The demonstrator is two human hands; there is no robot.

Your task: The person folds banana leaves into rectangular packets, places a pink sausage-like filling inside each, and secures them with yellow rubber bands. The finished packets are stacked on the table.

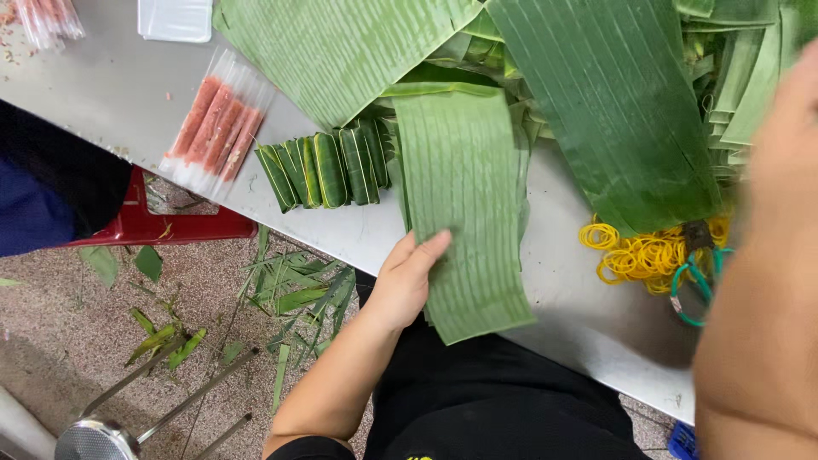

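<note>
A long strip of banana leaf [464,196] lies on the steel table [102,94], its near end hanging over the edge toward me. My left hand [407,277] rests flat on the strip's lower left edge, fingers together and stretched out, gripping nothing. My right forearm [758,298] fills the right side as a close blur; its hand is out of the frame. A row of several small leaf-wrapped bundles [328,169] sits just left of the strip. A clear pack of pink meat sticks [217,123] lies further left.
Broad banana leaves [613,102] and cut strips pile up at the back. Yellow rubber bands [648,255] and a few green ones [694,290] lie at the right. A person in dark clothes [43,187] sits at left on a red stool [162,226]. Leaf scraps [290,285] litter the floor.
</note>
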